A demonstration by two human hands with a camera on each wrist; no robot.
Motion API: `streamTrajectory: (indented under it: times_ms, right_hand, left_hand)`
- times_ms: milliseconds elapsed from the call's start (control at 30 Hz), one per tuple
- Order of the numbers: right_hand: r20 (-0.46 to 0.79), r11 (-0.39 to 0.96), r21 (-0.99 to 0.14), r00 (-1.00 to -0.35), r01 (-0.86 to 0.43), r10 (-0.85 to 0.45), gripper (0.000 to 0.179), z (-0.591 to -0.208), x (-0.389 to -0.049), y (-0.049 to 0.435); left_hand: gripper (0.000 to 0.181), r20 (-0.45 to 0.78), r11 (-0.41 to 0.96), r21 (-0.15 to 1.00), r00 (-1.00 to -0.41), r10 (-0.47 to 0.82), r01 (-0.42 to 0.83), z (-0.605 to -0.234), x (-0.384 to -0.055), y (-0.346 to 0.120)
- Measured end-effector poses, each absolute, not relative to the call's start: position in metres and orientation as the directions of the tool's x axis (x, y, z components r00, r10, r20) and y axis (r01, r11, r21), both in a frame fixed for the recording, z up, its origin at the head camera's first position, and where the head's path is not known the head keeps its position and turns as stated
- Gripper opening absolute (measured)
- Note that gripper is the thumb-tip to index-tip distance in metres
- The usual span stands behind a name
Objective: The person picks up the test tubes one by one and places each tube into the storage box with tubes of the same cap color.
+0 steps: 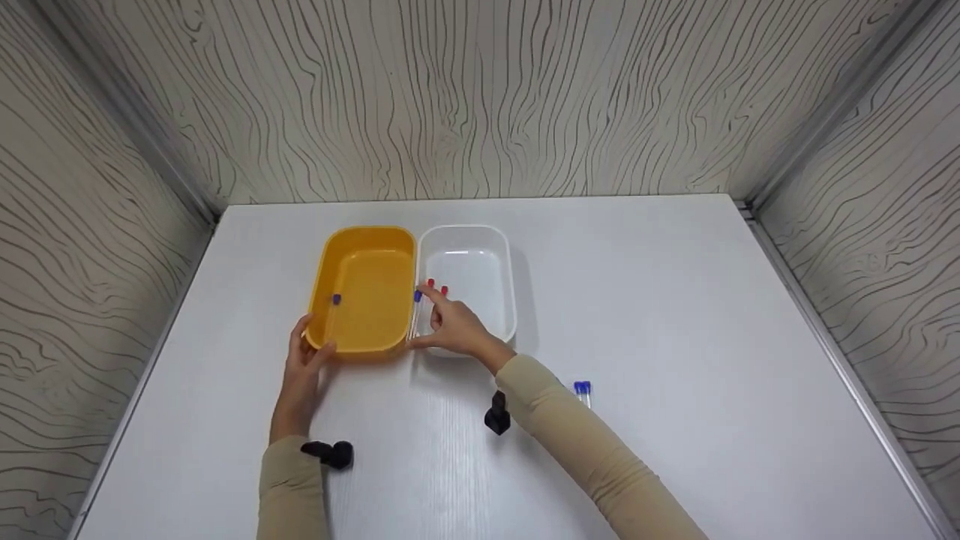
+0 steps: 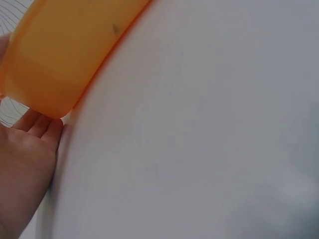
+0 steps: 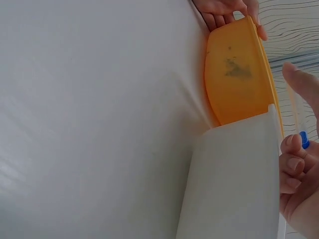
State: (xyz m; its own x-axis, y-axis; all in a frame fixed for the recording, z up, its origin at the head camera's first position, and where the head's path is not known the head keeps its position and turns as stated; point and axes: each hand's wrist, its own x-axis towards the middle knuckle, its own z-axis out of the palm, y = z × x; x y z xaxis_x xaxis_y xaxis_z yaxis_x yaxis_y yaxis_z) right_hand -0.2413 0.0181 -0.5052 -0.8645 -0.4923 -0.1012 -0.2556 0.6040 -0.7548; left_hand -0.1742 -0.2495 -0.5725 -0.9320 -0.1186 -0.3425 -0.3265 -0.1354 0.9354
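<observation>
A small clear tube with a blue cap is pinched lengthwise between the thumb and a finger of my right hand, above the meeting rims of the two trays; the right wrist view shows this tube too. My left hand grips the near left corner of the yellow tray, its thumb at the near rim and fingers on the outer side. Inside that tray lies another blue-capped tube. Two red caps show in the white tray, partly hidden behind my right hand.
On the white table, blue-capped tubes lie right of the trays, partly covered by my right sleeve. The trays stand side by side. Wood-patterned panels enclose the table at the back and sides.
</observation>
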Motion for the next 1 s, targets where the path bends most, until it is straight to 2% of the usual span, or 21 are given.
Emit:
streamTrajectory:
  times_ms: [300,733,1000]
  right_hand:
    - [-0.134,0.593,-0.779,-0.870,-0.203,-0.474,0.090,-0.509,-0.243,0.011]
    - [-0.184,0.640,-0.756,-0.893,-0.138,-0.410,0.094,-0.508,-0.249,-0.004]
    - [-0.230,0.631,-0.771,-0.884,-0.090,-0.407,0.095,-0.512,-0.248,-0.008]
  left_hand:
    - [0.066,-0.276,-0.085,0.960,-0.953,-0.127,-0.266,-0.571,-0.174,-0.248]
    - [0.069,-0.307,-0.128,0.948,-0.942,-0.133,-0.291,-0.573,-0.174,-0.249]
    - [0.068,-0.338,-0.122,0.939,-0.931,-0.139,-0.322,-0.575,-0.175,-0.249]
